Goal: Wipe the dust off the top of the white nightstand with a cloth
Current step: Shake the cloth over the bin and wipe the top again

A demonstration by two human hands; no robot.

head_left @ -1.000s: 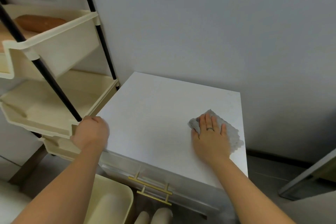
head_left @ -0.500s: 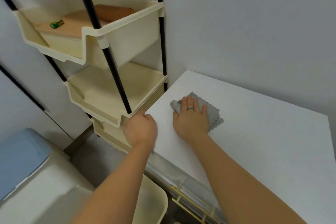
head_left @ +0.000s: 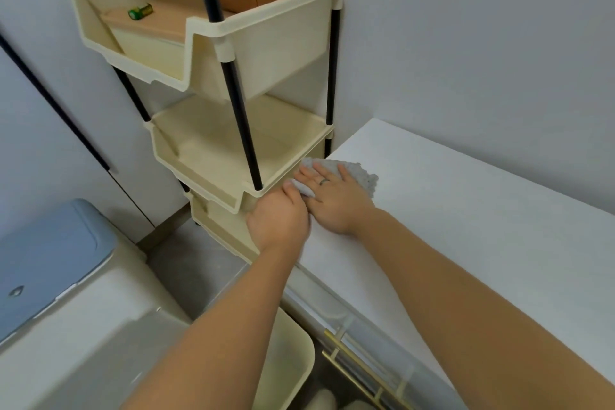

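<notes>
— While you wipe, why clamp the near edge?
— To brace: my left hand (head_left: 278,220) curls its fingers over the rim of the white nightstand (head_left: 466,226). Just beyond, my right hand (head_left: 336,205) lies flat, fingers spread, pressing the grey cloth (head_left: 362,176) onto the top's left edge. Past my fingertips stands the cream shelf rack (head_left: 233,156), so short strokes seem wise.

Both arms reach forward, right hand (head_left: 336,206) flat, left hand (head_left: 278,221) seemingly curled beside it.
</notes>
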